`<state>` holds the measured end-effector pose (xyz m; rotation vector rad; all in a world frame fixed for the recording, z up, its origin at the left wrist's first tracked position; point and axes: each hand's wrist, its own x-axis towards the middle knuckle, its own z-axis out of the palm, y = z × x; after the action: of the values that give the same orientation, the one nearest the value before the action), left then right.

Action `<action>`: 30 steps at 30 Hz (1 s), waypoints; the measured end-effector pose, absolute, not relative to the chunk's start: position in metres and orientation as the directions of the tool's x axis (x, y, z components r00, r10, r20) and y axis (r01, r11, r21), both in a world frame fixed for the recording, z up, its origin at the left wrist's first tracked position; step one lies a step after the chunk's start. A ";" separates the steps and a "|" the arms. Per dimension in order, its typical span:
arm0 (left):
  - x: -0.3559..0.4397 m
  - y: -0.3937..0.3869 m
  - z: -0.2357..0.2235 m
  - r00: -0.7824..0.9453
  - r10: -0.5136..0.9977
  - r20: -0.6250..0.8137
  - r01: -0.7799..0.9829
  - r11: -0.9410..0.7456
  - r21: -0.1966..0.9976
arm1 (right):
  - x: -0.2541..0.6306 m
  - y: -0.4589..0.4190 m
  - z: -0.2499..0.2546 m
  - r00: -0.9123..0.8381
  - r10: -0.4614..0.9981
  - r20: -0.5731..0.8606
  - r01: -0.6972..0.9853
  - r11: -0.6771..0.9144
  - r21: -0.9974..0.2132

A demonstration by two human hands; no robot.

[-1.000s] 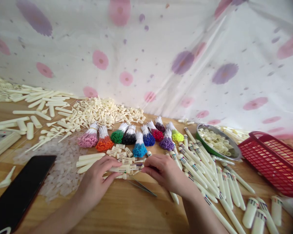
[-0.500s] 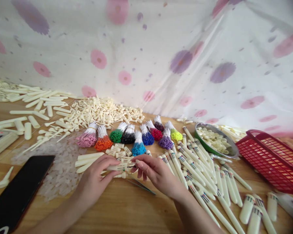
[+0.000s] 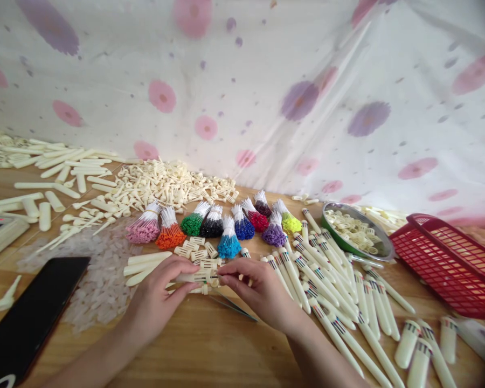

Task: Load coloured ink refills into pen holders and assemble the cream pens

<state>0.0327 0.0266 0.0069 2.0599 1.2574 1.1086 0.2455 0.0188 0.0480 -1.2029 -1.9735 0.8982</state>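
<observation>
My left hand pinches a cream slotted pen part between thumb and fingers, level above the table. At that part's right end, the thumb and fingertips of my right hand are pressed together on a small dark piece that I cannot make out. Just beyond the hands lie several loose slotted pen parts, and cream pen barrels rest beside the left fingers. Dark tweezers lie on the wood below the right hand. Bundles of coloured pen refills stand farther back, among them a light blue bundle.
Multicolour pens cover the right side, near a metal bowl of cream rings and a red basket. On the left are a black phone, clear plastic pieces and a heap of cream parts.
My right fingers have closed in on the end of the slotted part and moved slightly left. The left hand keeps its hold in nearly the same place.
</observation>
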 end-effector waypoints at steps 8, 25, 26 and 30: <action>0.036 0.023 0.011 0.218 0.932 0.290 0.436 -0.358 0.825 | 0.235 0.021 0.037 -0.350 0.883 0.314 0.444 0.451 -0.774; 0.037 0.022 0.010 0.210 0.937 0.280 0.407 -0.344 0.846 | 0.243 0.019 0.038 -0.558 0.748 0.360 0.440 0.634 -0.635; 0.037 0.022 0.010 0.210 0.939 0.274 0.407 -0.339 0.849 | 0.246 0.020 0.040 -0.580 0.729 0.363 0.425 0.651 -0.629; 0.038 0.020 0.009 0.213 0.947 0.242 0.407 -0.311 0.859 | 0.252 0.022 0.041 -0.614 0.688 0.387 0.390 0.690 -0.609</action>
<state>0.0375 0.0198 0.0087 1.8335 1.2566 1.0487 0.2518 0.0222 0.0412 -0.8231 -2.2862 0.6350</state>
